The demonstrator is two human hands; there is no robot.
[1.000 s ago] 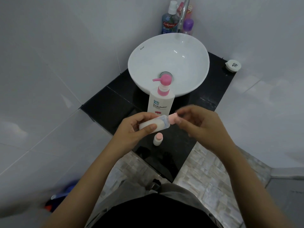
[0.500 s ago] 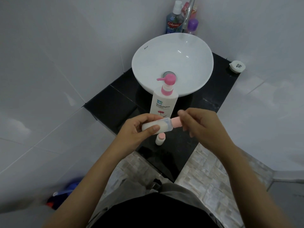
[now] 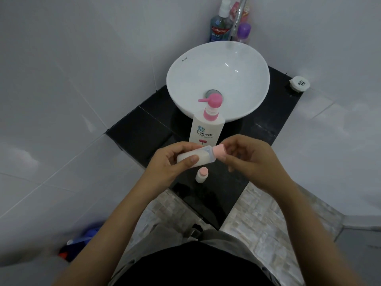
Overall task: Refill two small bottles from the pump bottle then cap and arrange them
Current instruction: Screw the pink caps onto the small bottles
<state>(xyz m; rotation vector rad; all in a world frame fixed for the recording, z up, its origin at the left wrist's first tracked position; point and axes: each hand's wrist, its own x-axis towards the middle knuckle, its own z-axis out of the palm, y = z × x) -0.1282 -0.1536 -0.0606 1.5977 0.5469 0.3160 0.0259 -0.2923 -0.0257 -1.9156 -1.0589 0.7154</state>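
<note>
My left hand (image 3: 171, 162) holds a small clear bottle (image 3: 201, 156) of white liquid on its side above the black counter (image 3: 144, 133). Its pink cap (image 3: 219, 152) sits on the neck, pinched by the fingertips of my right hand (image 3: 253, 159). A second small bottle (image 3: 201, 174) with a pink cap stands upright on the counter just below my hands. The white pump bottle (image 3: 207, 129) with a pink pump head stands behind them, in front of the basin.
A white bowl basin (image 3: 218, 65) sits on the counter, with a tap, a mouthwash bottle (image 3: 219, 25) and other bottles behind it. A small white round container (image 3: 299, 84) rests at the counter's far right corner. Tiled walls close in on both sides.
The pink cap has come fully onto the small bottle's neck, with my right fingers turning on it. Both hands stay over the counter.
</note>
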